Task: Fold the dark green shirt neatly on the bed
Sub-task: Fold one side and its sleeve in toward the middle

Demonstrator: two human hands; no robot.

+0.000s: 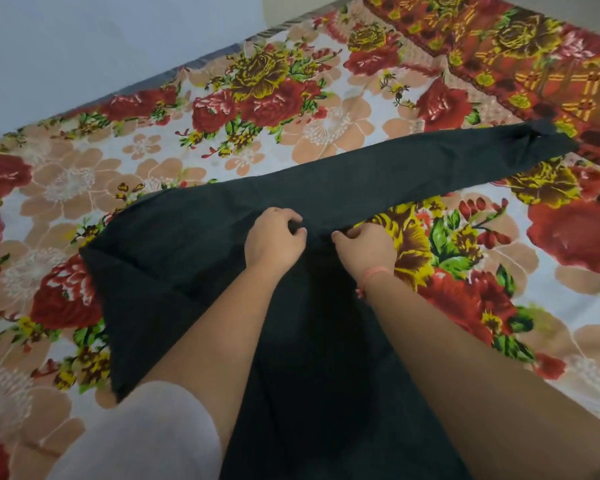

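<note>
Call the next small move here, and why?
Probably fold the long sleeve back over the shirt body. Both hands, left and right, pinch the dark green shirt near its base, while the sleeve lies stretched out across the floral bedsheet.

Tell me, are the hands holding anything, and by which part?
Both the left hand and right hand pinch the dark green shirt near where its long sleeve joins the body.

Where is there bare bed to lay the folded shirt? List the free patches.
Free: the floral bedsheet between the wall and the dark green shirt, and the near-right stretch below the long sleeve. Crowded: the middle, where the left hand and right hand pinch the shirt.
</note>
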